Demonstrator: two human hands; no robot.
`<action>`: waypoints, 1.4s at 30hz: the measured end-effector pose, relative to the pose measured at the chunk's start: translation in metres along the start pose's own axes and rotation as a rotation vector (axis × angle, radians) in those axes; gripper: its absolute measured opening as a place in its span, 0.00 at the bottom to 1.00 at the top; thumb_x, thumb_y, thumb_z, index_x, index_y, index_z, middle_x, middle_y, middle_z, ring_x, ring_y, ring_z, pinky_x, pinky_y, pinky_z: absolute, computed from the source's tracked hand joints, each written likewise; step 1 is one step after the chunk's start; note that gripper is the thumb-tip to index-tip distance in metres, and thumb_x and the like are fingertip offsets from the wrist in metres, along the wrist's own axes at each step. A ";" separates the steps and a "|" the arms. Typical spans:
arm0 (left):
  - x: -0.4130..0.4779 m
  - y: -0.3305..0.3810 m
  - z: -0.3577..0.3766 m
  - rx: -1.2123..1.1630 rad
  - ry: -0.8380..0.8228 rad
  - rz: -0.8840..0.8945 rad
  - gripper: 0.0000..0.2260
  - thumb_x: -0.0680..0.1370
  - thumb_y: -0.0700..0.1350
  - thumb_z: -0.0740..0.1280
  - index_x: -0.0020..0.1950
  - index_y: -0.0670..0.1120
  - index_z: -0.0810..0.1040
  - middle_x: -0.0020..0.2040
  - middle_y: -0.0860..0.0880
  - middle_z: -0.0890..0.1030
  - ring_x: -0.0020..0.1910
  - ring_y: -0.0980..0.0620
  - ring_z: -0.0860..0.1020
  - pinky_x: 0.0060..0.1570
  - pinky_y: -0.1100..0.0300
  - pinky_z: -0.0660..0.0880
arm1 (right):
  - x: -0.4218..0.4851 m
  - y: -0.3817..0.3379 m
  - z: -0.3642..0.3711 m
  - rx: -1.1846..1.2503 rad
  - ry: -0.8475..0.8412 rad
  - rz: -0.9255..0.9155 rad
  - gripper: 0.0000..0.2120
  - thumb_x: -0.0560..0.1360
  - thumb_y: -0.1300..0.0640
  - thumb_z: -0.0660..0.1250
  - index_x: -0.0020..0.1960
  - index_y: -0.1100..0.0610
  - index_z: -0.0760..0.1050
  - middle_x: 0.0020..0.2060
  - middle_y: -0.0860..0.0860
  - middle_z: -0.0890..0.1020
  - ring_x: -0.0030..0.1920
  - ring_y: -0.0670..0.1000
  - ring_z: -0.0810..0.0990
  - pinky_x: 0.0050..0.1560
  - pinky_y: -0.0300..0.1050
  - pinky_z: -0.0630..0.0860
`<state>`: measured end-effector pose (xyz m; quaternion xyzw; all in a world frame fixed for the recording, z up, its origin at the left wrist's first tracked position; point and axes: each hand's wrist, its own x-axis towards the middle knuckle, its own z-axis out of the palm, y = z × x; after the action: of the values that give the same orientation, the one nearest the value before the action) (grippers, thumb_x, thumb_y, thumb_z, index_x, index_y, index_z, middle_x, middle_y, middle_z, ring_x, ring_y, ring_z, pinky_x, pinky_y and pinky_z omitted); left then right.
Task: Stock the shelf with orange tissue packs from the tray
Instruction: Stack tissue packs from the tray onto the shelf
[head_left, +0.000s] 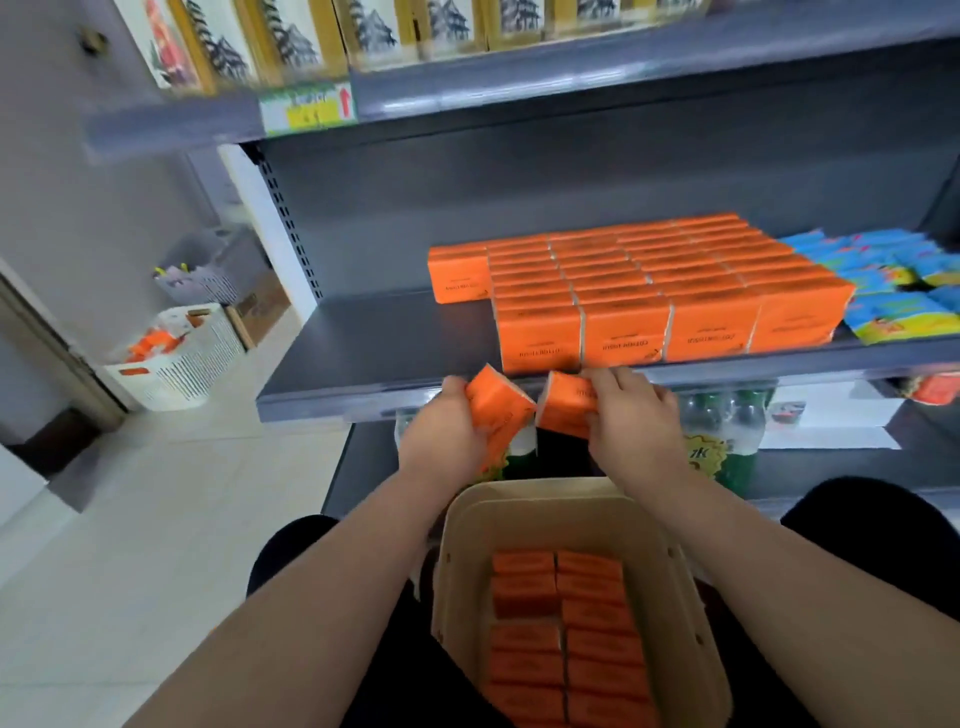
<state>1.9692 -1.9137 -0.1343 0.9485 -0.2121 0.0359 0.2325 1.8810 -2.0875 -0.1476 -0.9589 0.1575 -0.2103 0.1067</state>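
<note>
My left hand (457, 421) grips orange tissue packs (501, 400), and my right hand (631, 410) grips another orange tissue pack (566, 400). Both are held just below the front edge of the grey shelf (363, 353). On that shelf stand several rows of orange packs (649, 280), filling its middle. The beige tray (675, 597) rests on my lap below, with two columns of orange packs (566, 623) inside.
Blue and yellow packs (893, 291) lie to the right of the orange rows. The shelf's left part is bare. Green bottles (727, 431) stand on the lower shelf. A white basket (176, 353) sits on the floor at left. Boxes line the upper shelf (519, 88).
</note>
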 end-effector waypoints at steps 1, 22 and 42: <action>0.006 0.004 -0.010 0.007 0.017 0.001 0.16 0.76 0.47 0.66 0.60 0.44 0.66 0.53 0.43 0.79 0.52 0.40 0.78 0.42 0.53 0.68 | 0.010 -0.003 -0.010 -0.012 0.013 -0.006 0.26 0.72 0.61 0.66 0.69 0.52 0.67 0.59 0.52 0.74 0.62 0.55 0.71 0.62 0.53 0.63; 0.208 -0.024 -0.037 0.413 -0.029 -0.134 0.18 0.76 0.41 0.62 0.65 0.49 0.70 0.63 0.45 0.70 0.66 0.44 0.65 0.58 0.45 0.70 | 0.230 0.002 -0.020 -0.144 0.026 -0.083 0.29 0.71 0.66 0.63 0.70 0.52 0.66 0.61 0.55 0.74 0.66 0.57 0.68 0.73 0.58 0.55; 0.327 -0.019 0.021 0.116 0.100 -0.105 0.24 0.71 0.27 0.58 0.65 0.42 0.67 0.63 0.42 0.65 0.61 0.42 0.65 0.55 0.48 0.74 | 0.279 0.020 -0.002 -0.172 0.064 -0.187 0.26 0.71 0.61 0.67 0.67 0.48 0.68 0.59 0.50 0.74 0.62 0.54 0.71 0.57 0.52 0.64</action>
<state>2.2730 -2.0339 -0.1066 0.9672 -0.1475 0.0833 0.1892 2.1160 -2.2028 -0.0479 -0.9678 0.0885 -0.2356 -0.0012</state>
